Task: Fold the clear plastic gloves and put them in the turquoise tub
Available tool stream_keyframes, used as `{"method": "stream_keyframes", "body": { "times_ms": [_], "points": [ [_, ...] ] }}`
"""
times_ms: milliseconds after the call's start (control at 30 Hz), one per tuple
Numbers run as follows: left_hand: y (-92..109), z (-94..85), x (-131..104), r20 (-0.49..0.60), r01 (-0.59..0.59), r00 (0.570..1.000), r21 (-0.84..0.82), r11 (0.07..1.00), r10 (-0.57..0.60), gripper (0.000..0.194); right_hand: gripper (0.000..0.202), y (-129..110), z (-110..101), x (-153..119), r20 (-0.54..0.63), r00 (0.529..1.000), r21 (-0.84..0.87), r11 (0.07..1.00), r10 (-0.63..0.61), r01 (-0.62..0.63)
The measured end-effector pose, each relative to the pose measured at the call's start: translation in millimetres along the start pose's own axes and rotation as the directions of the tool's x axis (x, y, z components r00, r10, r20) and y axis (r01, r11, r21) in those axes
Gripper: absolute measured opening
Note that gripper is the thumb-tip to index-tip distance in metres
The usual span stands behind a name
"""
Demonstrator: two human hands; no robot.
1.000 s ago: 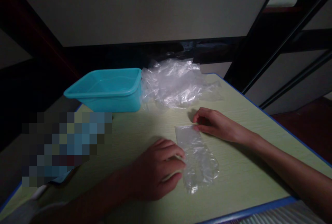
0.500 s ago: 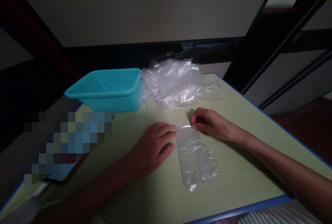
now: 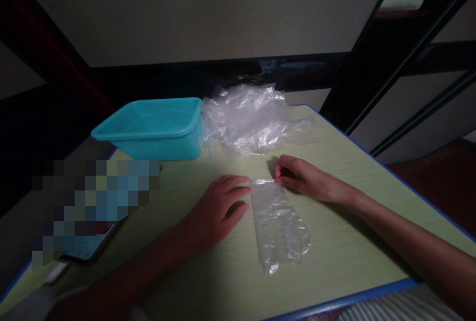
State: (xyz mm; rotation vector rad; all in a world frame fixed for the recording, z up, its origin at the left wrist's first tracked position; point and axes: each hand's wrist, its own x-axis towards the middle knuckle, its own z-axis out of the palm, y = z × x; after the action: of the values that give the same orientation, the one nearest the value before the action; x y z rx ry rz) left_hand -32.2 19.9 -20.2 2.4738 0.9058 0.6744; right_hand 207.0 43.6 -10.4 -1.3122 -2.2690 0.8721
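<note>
A thin, clear plastic glove (image 3: 277, 222) lies flat on the table, its straight edge away from me and its wider, uneven end towards me. At the far right corner of that straight edge, my right hand (image 3: 297, 174) is closed in a pinch on the plastic. My left hand (image 3: 223, 207) rests on the table with its fingers apart, the fingertips at or just beside the glove's left edge. Behind both hands sits a crumpled heap of the same clear plastic (image 3: 249, 120).
A turquoise plastic basin (image 3: 163, 147) stands at the back left, against the heap. On the left lies a phone-like device (image 3: 87, 246), largely blurred out by pixels. The pale table (image 3: 357, 261) has a blue edge; a panelled wall (image 3: 223, 13) rises behind it.
My left fingertips have pulled back very slightly from the glove's left edge. The right hand keeps its pinch, and the glove lies almost as before.
</note>
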Motion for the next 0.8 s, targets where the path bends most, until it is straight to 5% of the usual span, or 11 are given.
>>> {"method": "stream_keyframes", "body": {
  "times_ms": [300, 467, 800],
  "points": [
    [-4, 0.5, 4, -0.146, 0.302, 0.933, -0.180, 0.936, -0.329, 0.026, 0.011, -12, 2, -1, -0.016, 0.999, 0.102, 0.994, -0.030, 0.032],
    [-1, 1.4, 10, -0.123, 0.321, 0.934, -0.125, 0.939, -0.336, 0.002, 0.013, -17, 8, 1, -0.112, 0.993, 0.175, 0.983, -0.040, 0.060],
    [6, 6.9, 10, -0.083, 0.349, 0.932, -0.045, 0.936, -0.352, 0.014, 0.019, -15, 18, 5, -0.206, 0.979, 0.339, 0.937, -0.010, 0.081]
  ]
}}
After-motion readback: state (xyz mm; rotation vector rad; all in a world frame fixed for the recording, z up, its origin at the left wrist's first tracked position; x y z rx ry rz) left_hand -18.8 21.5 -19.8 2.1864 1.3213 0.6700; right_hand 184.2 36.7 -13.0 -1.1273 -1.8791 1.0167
